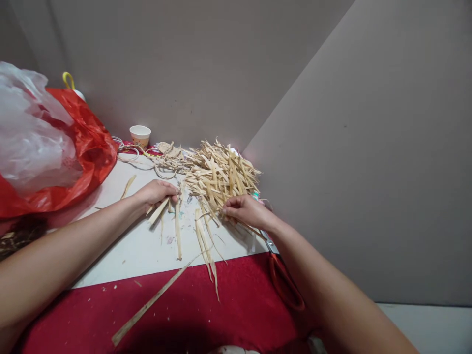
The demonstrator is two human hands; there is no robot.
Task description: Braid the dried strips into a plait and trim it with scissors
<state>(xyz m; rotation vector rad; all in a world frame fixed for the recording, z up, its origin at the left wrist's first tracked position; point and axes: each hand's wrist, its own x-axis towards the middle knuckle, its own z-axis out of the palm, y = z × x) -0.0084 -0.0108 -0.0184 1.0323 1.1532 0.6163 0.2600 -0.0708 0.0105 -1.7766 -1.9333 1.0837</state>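
Observation:
A heap of dry, straw-coloured strips (221,169) lies at the back of the white board (140,255). My left hand (159,192) is closed in a pinch on a few flat dry strips (159,214) that hang below the fingers. At the heap's front right edge, my right hand (243,210) has its thumb and fingers pressed together, and a strip seems to run out from under them. Which strips these fingers grip is partly hidden. Between the hands several loose strips (206,246) trail forward off the board.
Red-handled scissors (283,275) lie beneath my right forearm. A paper cup (140,136) and twisted cord (165,160) stand at the back. On the left bulges a red plastic bag (94,142) with clear plastic. Grey walls close in behind and right. One long strip (147,307) crosses the red cloth (228,314).

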